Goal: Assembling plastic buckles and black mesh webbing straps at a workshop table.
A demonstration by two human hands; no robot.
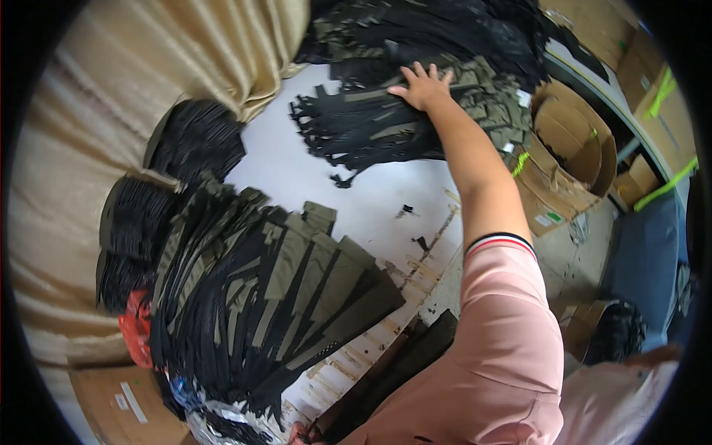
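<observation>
My right hand [424, 85] lies palm down with its fingers spread on a fanned pile of black and olive-green fabric strips [393, 122] at the far side of the white table [334, 174]. At the near left a second fanned stack of olive and black fabric pieces [289, 274] spreads across the tabletop. A small part of my left hand [298, 434] shows at the lower edge, beside a dark length of fabric [386, 382]. Most of its fingers are hidden, so its grip cannot be made out.
Bundles of black pieces [196, 141] line the left side against a beige curtain [170, 52]. A red plastic bag [136, 330] and a cardboard box [122, 408] sit lower left. An open cardboard box [552, 185] stands at right. Tape strips [341, 363] mark the table edge.
</observation>
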